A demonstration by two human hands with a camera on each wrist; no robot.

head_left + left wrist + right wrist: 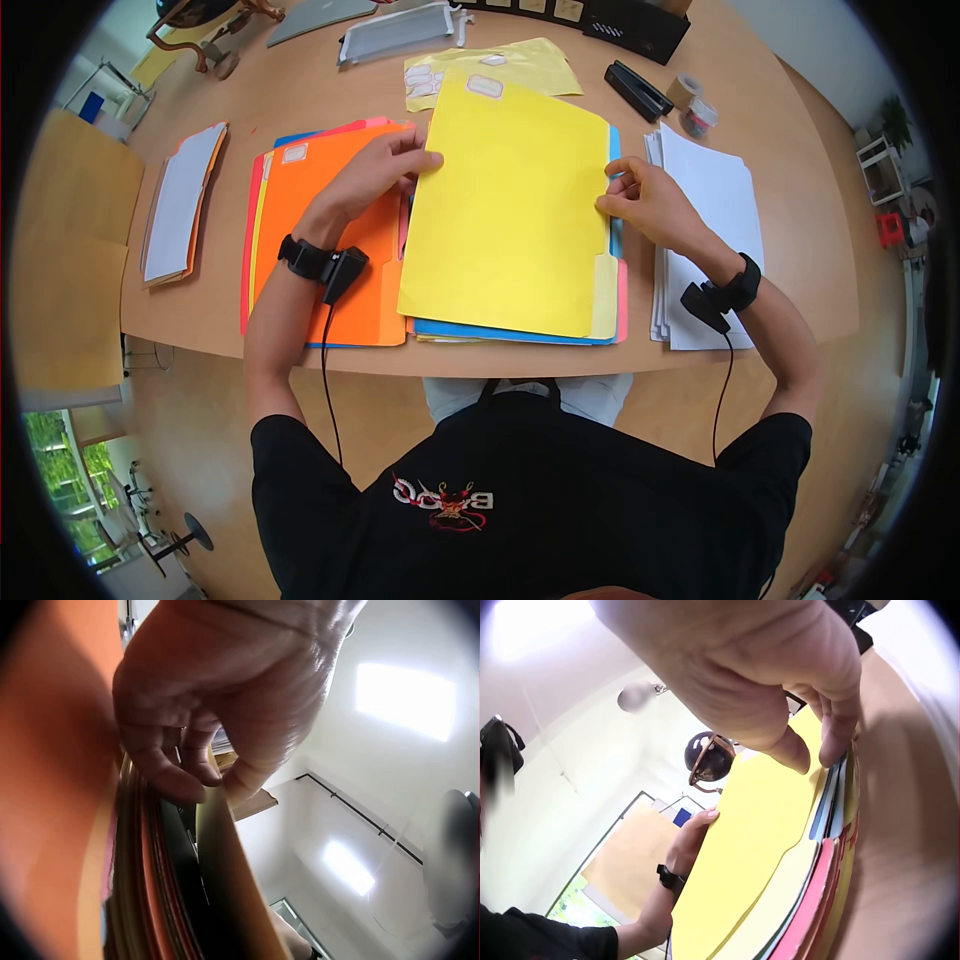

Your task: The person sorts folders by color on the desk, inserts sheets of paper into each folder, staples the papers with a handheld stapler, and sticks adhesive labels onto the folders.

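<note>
A bright yellow file folder (515, 210) with a white label near its top lies over a stack of coloured folders, its left side raised. My left hand (375, 172) pinches that left edge, thumb on top and fingers curled behind. In the left wrist view, the sheet bends away from the pile between thumb and fingertips. At the opposite edge, my right hand (655, 205) holds the folder between thumb and curled fingers. The right wrist view shows blue, cream and pink folders (817, 892) layered beneath it.
Left of the stack lies an orange folder pile (350, 240). White papers (710, 200) are on the right, and another paper stack (185, 205) stands far left. Behind are a crumpled yellow sheet (530, 65), a black stapler (638, 92), a tape roll (684, 91) and a small jar (699, 118).
</note>
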